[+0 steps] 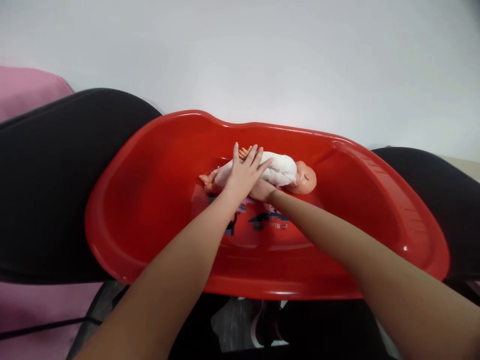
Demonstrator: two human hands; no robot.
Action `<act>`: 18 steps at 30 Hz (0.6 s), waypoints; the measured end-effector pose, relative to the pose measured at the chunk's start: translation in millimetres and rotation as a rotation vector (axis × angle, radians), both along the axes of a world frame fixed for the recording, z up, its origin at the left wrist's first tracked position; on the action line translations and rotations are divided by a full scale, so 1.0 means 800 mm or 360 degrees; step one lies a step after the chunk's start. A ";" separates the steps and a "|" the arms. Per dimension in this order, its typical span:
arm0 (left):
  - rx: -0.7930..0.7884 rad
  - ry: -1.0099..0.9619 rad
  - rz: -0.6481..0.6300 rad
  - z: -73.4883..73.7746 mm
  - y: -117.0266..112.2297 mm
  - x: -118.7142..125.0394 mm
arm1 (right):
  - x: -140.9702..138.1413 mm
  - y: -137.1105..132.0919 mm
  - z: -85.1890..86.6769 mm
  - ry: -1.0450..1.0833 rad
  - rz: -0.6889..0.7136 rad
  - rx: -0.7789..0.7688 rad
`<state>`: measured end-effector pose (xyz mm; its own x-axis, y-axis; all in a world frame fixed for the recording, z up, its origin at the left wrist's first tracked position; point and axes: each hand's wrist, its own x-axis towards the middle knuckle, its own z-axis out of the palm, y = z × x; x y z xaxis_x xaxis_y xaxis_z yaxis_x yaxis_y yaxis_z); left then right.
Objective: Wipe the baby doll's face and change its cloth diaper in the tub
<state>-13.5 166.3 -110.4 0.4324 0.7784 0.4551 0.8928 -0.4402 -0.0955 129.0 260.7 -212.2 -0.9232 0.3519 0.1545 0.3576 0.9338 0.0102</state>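
A baby doll [279, 167] in white clothing lies on its side in a red baby bathtub [157, 200]. Its head points right and its bare feet point left; the face is turned away. My left hand [245, 171] rests across the doll's middle, with fingers spread and stretched out over the white cloth. Close against it, my right hand [262, 190] is at the near side of the doll's body. The right hand's fingers are hidden behind the left hand and the doll, so their grip does not show.
Printed pictures [268, 220] cover part of the tub's floor. The tub stands across black seats, one at the left [48, 190] and one at the right [423, 185]. A white wall [262, 60] rises behind. Pink fabric [30, 87] and a dark cable [45, 327] are at the left.
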 end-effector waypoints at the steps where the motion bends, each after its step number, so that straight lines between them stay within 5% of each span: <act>1: 0.0020 0.0005 -0.0001 -0.001 0.001 -0.001 | 0.015 0.000 -0.002 -0.0060 -0.0006 0.0020; 6: 0.0150 0.0062 -0.0004 -0.005 0.004 -0.004 | 0.123 -0.011 0.004 -0.0269 -0.0087 0.0058; 11: 0.0120 0.0046 -0.0006 -0.005 0.003 -0.004 | 0.204 -0.030 0.037 -0.0285 -0.0113 0.0126; 14: 0.0074 0.0004 0.0020 -0.002 0.001 -0.003 | 0.199 -0.042 0.067 -0.0413 0.0145 0.0124; 18: 0.0096 0.0022 0.0030 0.000 -0.002 -0.003 | 0.121 -0.057 0.079 -0.0487 0.0523 0.0078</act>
